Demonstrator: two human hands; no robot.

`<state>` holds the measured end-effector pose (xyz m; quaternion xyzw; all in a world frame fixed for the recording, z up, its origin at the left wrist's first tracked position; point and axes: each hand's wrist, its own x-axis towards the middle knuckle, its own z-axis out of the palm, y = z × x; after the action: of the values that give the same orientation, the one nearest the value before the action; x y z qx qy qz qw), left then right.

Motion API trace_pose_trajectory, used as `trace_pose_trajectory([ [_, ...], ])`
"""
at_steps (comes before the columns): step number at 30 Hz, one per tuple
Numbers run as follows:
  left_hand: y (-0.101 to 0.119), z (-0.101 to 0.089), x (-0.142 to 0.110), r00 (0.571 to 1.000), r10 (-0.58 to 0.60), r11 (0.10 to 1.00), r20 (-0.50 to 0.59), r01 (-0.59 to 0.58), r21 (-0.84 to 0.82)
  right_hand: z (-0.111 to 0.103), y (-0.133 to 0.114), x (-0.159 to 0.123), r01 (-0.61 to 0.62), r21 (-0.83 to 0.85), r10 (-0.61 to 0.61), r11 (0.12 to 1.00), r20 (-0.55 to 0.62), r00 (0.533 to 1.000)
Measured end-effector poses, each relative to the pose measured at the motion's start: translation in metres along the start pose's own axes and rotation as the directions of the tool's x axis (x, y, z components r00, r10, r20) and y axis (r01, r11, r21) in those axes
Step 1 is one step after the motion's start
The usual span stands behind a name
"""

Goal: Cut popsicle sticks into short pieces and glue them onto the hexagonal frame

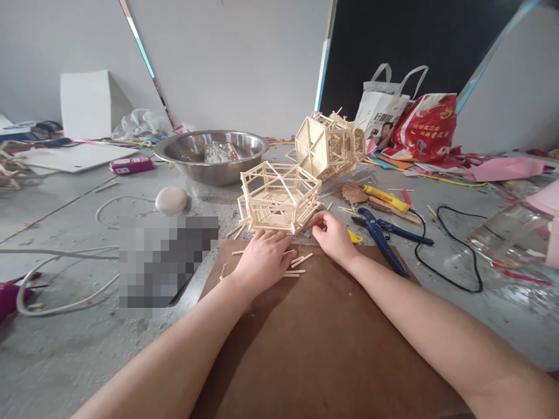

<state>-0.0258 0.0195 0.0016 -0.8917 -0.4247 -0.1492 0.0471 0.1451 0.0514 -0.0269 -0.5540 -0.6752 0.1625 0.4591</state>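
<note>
A hexagonal frame built of thin wooden sticks (278,198) stands at the far edge of a brown board (323,326). My left hand (262,256) lies palm down on the board with its fingers stretched toward the frame's near base. My right hand (334,235) is curled just right of the frame, fingertips pinched together near its lower corner; what they hold I cannot make out. Several loose sticks (299,265) lie on the board between the two hands. A second stick frame (327,145), tipped on its side, sits behind the first.
A steel bowl (212,154) stands behind left. Blue-handled pliers (384,233), a yellow glue tool (386,199) and a black cable (449,256) lie to the right. Bags (419,125), coloured paper (502,169), clear plastic (510,235), a round stone (171,199) and white cord (65,302) surround the work.
</note>
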Motion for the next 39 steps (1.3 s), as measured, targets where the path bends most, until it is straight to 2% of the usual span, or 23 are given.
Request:
trace_pose_trajectory([
  [4, 0.003, -0.012, -0.002, 0.999, -0.012, 0.996, -0.037, 0.015, 0.090, -0.003, 0.003, 0.002, -0.034, -0.014, 0.034, 0.999, -0.001, 0.999],
  [7, -0.003, -0.019, -0.002, 0.974, -0.083, 0.988, -0.212, 0.109, 0.113, -0.004, 0.005, 0.003, -0.053, -0.025, 0.053, 0.998, -0.007, 0.999],
  [8, -0.008, -0.020, -0.002, 0.947, -0.128, 0.980, -0.295, 0.166, 0.109, -0.004, 0.005, 0.003, -0.058, -0.034, 0.058, 0.998, -0.009, 0.998],
  [10, -0.019, -0.022, -0.001, 0.859, -0.242, 0.953, -0.452, 0.298, 0.055, -0.004, 0.006, 0.004, -0.061, -0.049, 0.061, 0.997, -0.006, 0.998],
  [12, -0.030, -0.022, 0.001, 0.802, -0.321, 0.930, -0.503, 0.367, -0.008, -0.004, 0.006, 0.005, -0.050, -0.056, 0.050, 0.997, 0.004, 0.999],
  [17, -0.049, -0.021, 0.002, 0.753, -0.530, 0.844, -0.391, 0.515, -0.151, -0.005, 0.007, 0.005, 0.004, -0.088, -0.004, 0.996, 0.002, 1.000],
  [20, -0.053, -0.020, 0.001, 0.730, -0.588, 0.808, -0.347, 0.545, -0.223, -0.005, 0.009, 0.004, 0.053, -0.148, -0.051, 0.988, 0.014, 0.999],
  [25, -0.057, -0.017, 0.000, 0.759, -0.584, 0.812, -0.288, 0.537, -0.229, -0.006, 0.012, 0.004, 0.143, -0.295, -0.129, 0.945, 0.068, 0.989],
  [30, -0.056, -0.016, 0.000, 0.774, -0.583, 0.812, -0.247, 0.540, -0.223, -0.008, 0.014, 0.005, 0.149, -0.418, -0.090, 0.896, 0.160, 0.983],
  [33, -0.054, -0.019, -0.001, 0.756, -0.571, 0.821, -0.320, 0.529, -0.216, -0.010, 0.021, 0.008, 0.121, -0.413, -0.053, 0.903, 0.173, 0.983],
  [36, -0.054, -0.021, -0.002, 0.707, -0.538, 0.837, -0.459, 0.510, -0.197, -0.017, 0.023, 0.012, 0.116, -0.397, -0.065, 0.911, 0.139, 0.988],
  [38, -0.053, -0.022, -0.002, 0.686, -0.506, 0.852, -0.523, 0.494, -0.177, -0.024, 0.017, 0.013, 0.138, -0.342, -0.077, 0.930, 0.187, 0.979],
  [39, -0.053, -0.023, -0.003, 0.688, -0.483, 0.863, -0.542, 0.480, -0.159, -0.028, 0.012, 0.013, 0.147, -0.290, -0.072, 0.946, 0.257, 0.964],
])
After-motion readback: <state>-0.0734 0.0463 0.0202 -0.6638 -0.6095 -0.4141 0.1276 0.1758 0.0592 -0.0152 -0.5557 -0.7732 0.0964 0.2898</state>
